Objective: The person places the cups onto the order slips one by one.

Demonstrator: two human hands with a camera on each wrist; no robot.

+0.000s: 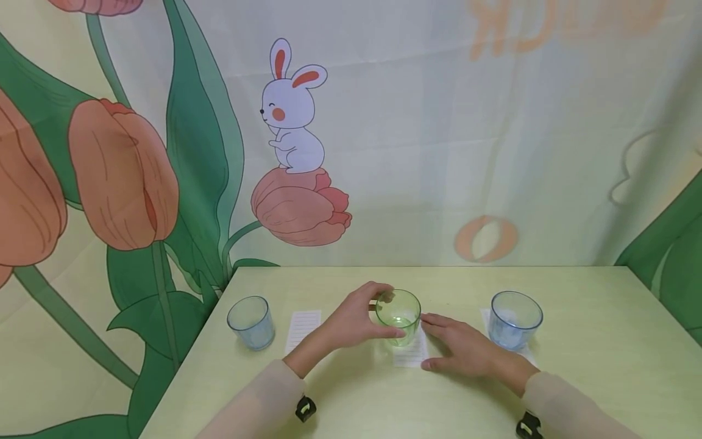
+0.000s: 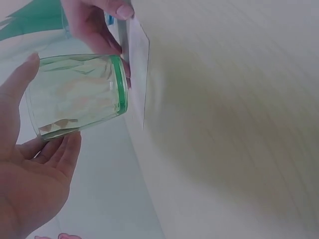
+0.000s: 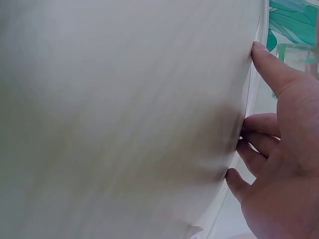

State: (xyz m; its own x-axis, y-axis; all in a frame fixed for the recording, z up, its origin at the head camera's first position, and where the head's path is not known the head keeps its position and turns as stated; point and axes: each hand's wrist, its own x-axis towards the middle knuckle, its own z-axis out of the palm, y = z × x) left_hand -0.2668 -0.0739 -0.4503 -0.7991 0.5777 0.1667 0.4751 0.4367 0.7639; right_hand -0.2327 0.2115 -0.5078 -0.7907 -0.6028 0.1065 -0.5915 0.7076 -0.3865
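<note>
My left hand (image 1: 353,318) grips a clear green drinking glass (image 1: 404,317), thumb on the near side and fingers round the far side. In the left wrist view the green glass (image 2: 75,94) is upright relative to the table, its thick base close over a lined paper slip (image 1: 411,358). Beside that slip, my right hand (image 1: 466,347) rests with fingers extended, fingertips touching the slip's right edge or the table there. The right wrist view shows the thumb and fingertips of the right hand (image 3: 294,134) down at the surface, holding nothing visible.
A blue glass (image 1: 252,326) stands at the table's left, near another lined slip (image 1: 303,328). On the right, a second blue glass (image 1: 515,323) stands on a third slip (image 1: 485,314). Behind the pale table (image 1: 351,408) hangs a printed curtain (image 1: 395,152).
</note>
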